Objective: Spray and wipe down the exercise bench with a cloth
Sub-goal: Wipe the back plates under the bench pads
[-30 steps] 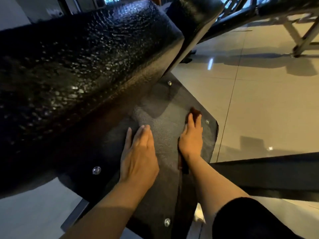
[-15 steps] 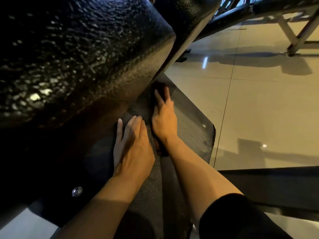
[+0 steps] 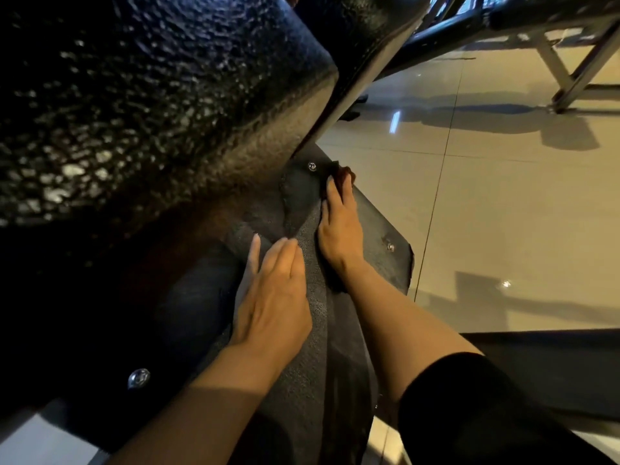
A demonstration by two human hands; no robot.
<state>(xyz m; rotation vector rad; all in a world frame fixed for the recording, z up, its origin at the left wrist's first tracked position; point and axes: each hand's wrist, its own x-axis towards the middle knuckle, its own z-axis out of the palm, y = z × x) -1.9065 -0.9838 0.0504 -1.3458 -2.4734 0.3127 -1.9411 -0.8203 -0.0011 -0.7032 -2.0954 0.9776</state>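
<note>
Head view: nearest, the left hand (image 3: 273, 290) lies flat, fingers straight and together, pressing the black textured base plate of the exercise bench (image 3: 315, 330). Beyond and to its right, the right hand (image 3: 339, 226) presses a dark reddish-brown cloth (image 3: 345, 172) under straight fingers, just beside a silver bolt (image 3: 312, 166). The cloth could snag on that bolt or slip off the plate's edge close to the right. Above the left hand the black pebbled bench pad (image 3: 151, 105) overhangs, leaving little room; glossy beige floor tiles (image 3: 503, 213) lie open beyond.
</note>
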